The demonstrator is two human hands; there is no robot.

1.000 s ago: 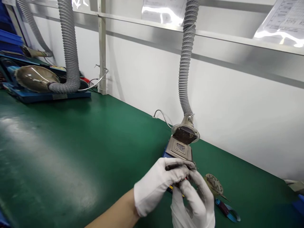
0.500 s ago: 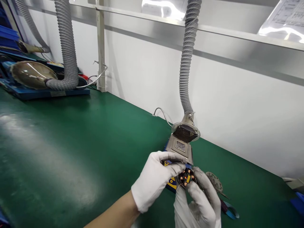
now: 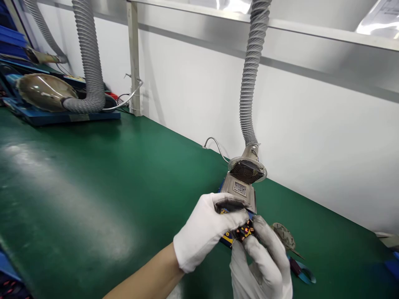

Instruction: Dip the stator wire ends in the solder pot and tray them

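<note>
In the head view, both hands wear white gloves with grey-stained fingertips. A small round motor stator [image 3: 245, 231], dark with copper-coloured coils, sits between them. My left hand [image 3: 208, 230] closes thumb and fingers on its upper left edge. Around its right and lower sides curl the fingers of my right hand [image 3: 264, 259]. Much of the stator is hidden by the fingers. Just behind the hands stands a blue device [image 3: 227, 240] with yellow labels, partly covered by them. Its metal plate [image 3: 232, 183] carries a square coded pattern.
A grey duct hose [image 3: 249, 87] drops to a round hood [image 3: 263, 173] above the device. To the right lie a mottled round piece with a handle [image 3: 284, 236] and a blue loop-shaped item [image 3: 307, 275]. Another hose [image 3: 89, 62] and hood [image 3: 46, 92] stand far left on the green table [image 3: 149, 174].
The stator has tilted in my hands, and my left thumb now covers more of it. The whole view has shifted slightly.
</note>
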